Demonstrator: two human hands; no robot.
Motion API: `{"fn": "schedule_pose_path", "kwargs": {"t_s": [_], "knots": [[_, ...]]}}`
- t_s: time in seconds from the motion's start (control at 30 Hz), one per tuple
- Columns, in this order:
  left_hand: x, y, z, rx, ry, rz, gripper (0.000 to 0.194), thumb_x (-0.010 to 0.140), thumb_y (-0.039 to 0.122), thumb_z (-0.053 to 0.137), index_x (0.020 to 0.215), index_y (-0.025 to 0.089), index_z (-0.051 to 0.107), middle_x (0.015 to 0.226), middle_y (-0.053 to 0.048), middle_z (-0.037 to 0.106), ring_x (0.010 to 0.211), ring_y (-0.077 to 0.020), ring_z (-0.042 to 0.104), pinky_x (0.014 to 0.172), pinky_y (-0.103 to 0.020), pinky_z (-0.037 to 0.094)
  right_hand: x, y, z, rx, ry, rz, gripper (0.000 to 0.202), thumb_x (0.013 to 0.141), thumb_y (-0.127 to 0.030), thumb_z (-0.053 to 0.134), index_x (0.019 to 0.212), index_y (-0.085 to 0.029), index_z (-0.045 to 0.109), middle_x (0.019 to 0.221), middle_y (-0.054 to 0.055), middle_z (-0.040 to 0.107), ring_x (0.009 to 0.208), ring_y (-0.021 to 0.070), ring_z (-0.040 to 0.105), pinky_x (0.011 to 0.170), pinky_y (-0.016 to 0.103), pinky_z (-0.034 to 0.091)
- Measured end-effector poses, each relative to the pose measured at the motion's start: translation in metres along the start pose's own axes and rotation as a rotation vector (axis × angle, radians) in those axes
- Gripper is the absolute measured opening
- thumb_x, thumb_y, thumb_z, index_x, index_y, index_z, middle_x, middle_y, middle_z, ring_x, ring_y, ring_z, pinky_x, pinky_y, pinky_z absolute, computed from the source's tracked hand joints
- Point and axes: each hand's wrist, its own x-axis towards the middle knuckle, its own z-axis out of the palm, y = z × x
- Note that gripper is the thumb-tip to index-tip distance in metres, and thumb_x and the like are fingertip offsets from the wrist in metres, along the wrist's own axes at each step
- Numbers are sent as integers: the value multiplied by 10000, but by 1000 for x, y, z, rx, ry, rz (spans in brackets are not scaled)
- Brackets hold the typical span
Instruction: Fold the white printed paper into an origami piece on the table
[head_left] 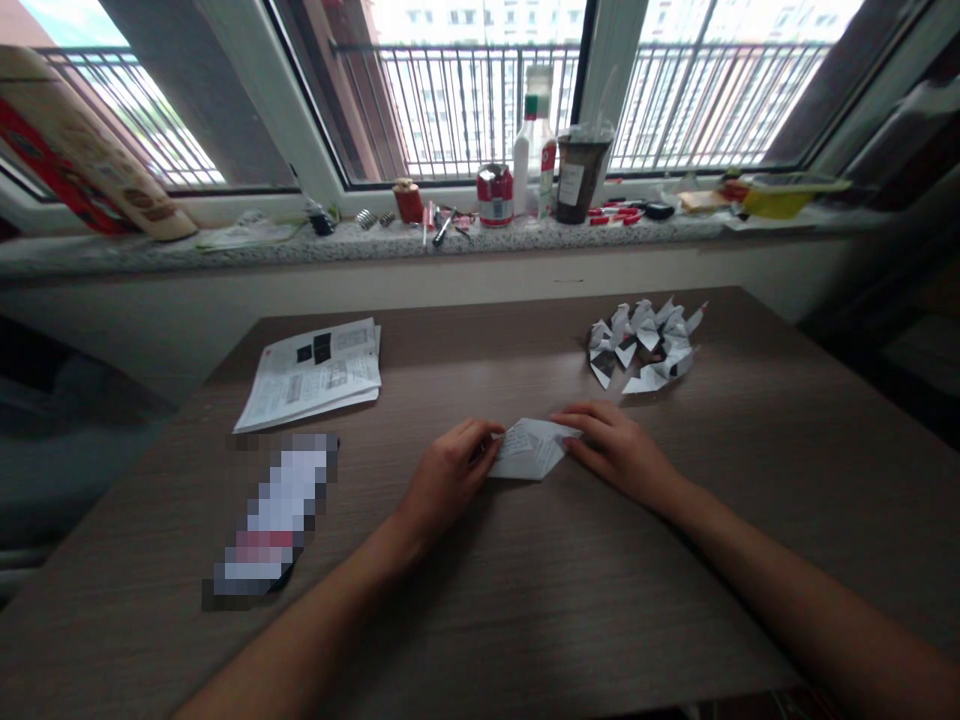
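Note:
A small folded sheet of printed paper [529,449] lies near the middle of the brown table, between my hands. My left hand [452,468] pinches its left edge between thumb and fingers. At its right corner, my right hand [616,446] has its fingers closed on the paper, thumb below and fingers above. Several folded paper pieces [646,345] stand in a cluster farther back on the right. Toward the back left lies a stack of printed sheets [319,372].
A blurred-out flat object [277,515] lies on the table's [480,620] left side. Behind the table, a stone windowsill [262,250] holds a red can [495,195], bottles, a dark drink cup [581,175], small tools and a yellow container [776,200].

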Motion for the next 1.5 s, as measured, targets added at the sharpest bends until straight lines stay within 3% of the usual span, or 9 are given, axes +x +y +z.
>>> {"fn": "schedule_pose_path", "kwargs": {"t_s": [0.17,0.4,0.53,0.73,0.9,1.13,1.5], "knots": [[0,-7,5,116,-44,-19,123,1013,237,567,1071,214,673,989,-42,705,880,-198,684,785,-318,544,-5,6,6,-86,-29,-81,277,1009,-306,599,1277,-278,667,1286,122,647,1186,299,612,989,535,542],[0,-3,9,291,-57,-11,148,1031,248,540,1065,211,678,1000,-57,657,881,-204,659,768,-308,531,-9,-4,14,-61,-133,-113,265,1036,-276,550,1269,-224,665,1256,129,670,1168,263,640,975,454,565],[0,-6,13,318,-74,8,193,1042,233,524,1166,218,671,1067,-64,649,937,-212,646,818,-329,534,-7,-9,14,-110,-221,-163,284,1038,-292,553,1294,-228,657,1299,111,672,1183,263,637,1007,469,546],[1,-7,12,399,-131,98,410,981,97,540,1327,291,647,1167,-82,615,1007,-233,600,893,-386,530,-7,-10,14,-188,-267,-192,298,1032,-322,570,1297,-229,670,1352,93,670,1233,280,629,1049,498,519],[0,-1,3,328,-166,159,329,982,238,588,1304,247,656,1302,-103,601,1177,-284,562,1026,-474,486,-7,-4,11,-243,-261,-195,309,1030,-324,574,1314,-247,669,1420,86,642,1321,283,586,1144,539,440],[-2,1,-4,221,-306,210,464,953,387,657,1391,259,573,1467,-90,555,1323,-300,514,1127,-499,416,-6,3,7,-317,-230,-96,398,1009,-371,603,1388,-251,626,1508,128,555,1406,324,501,1144,568,433],[-1,7,12,275,-238,142,574,954,466,650,1467,252,507,1429,-110,564,1306,-325,499,1125,-525,388,-7,3,15,-193,-224,-15,434,996,-304,610,1427,-260,583,1495,124,549,1366,295,527,1121,515,468]]}}
